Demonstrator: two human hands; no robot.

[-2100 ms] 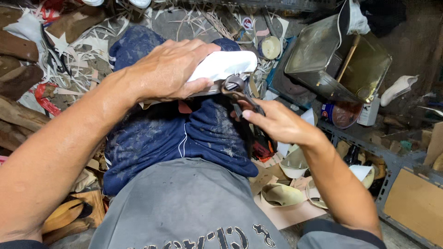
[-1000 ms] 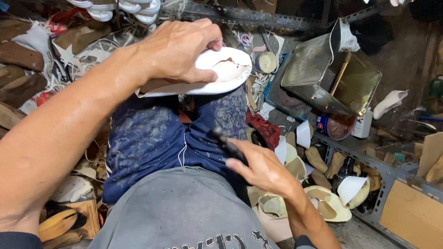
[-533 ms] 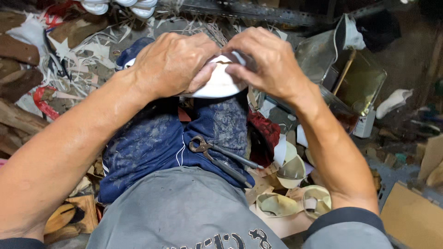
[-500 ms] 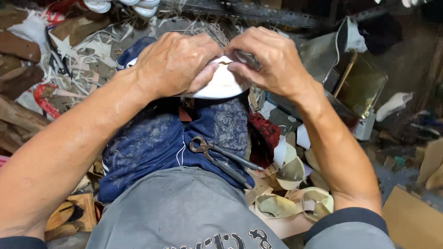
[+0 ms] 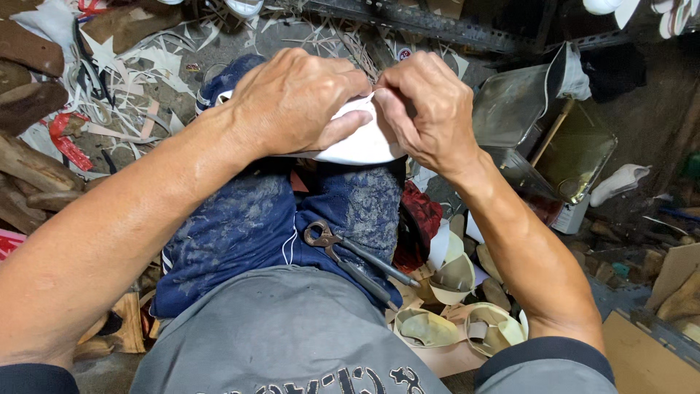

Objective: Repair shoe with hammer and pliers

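Observation:
A white shoe piece (image 5: 361,144) rests on my knees, over the stained blue trousers (image 5: 255,226). My left hand (image 5: 295,102) lies across its top and grips it, fingers curled over the near edge. My right hand (image 5: 423,109) pinches the piece's right end with fingers and thumb. Much of the piece is hidden under both hands. A pair of rusty pliers (image 5: 357,259) lies loose on my right thigh, handles pointing toward the lower right, touched by neither hand.
Several cream-coloured cut shoe parts (image 5: 452,277) lie on the floor at my right. An open metal tin (image 5: 539,124) stands behind my right hand. Pale trimmings (image 5: 146,95) and wood blocks (image 5: 29,87) litter the floor at the left. Cardboard (image 5: 649,357) sits at lower right.
My right hand put the pliers down on my thigh and came up to the white piece; it now pinches the right end. My left hand kept its hold throughout.

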